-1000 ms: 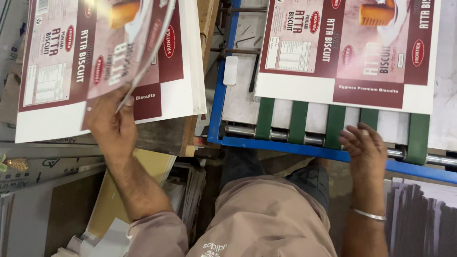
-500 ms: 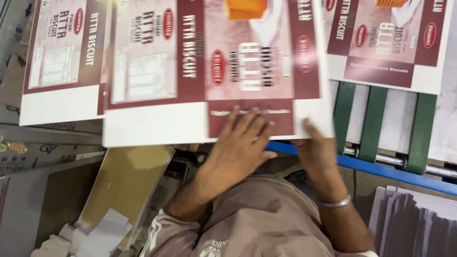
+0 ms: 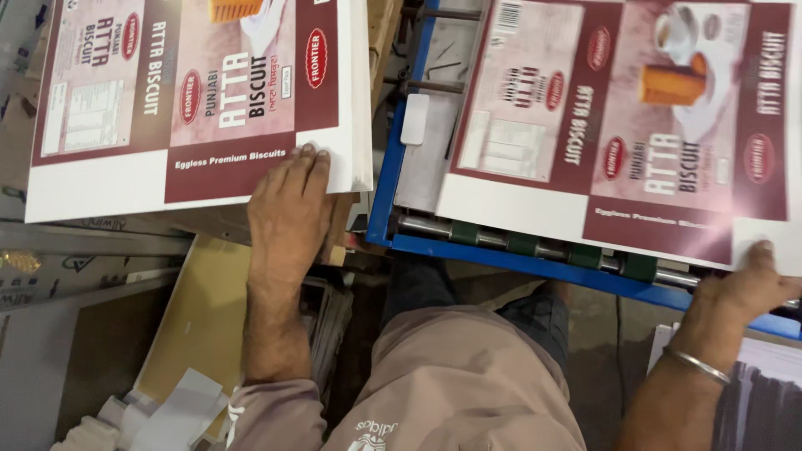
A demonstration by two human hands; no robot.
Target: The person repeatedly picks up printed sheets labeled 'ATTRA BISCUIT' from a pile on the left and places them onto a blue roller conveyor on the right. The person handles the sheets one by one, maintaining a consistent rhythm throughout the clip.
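At the near edge of the left stack (image 3: 200, 108), the left hand (image 3: 288, 205) presses flat, grip released, while the right hand (image 3: 748, 288) pinches the near corner of a thin, light, flexible printed carton sheet (image 3: 618, 125) on the blue feeder frame (image 3: 501, 250).

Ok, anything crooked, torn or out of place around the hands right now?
Nothing looks damaged or spilled. The printed sheet on the blue-framed feed table lies slightly skewed to the frame edge, its corner under the right hand. The left hand rests flat on the stack of printed sheets, whose edges look even.
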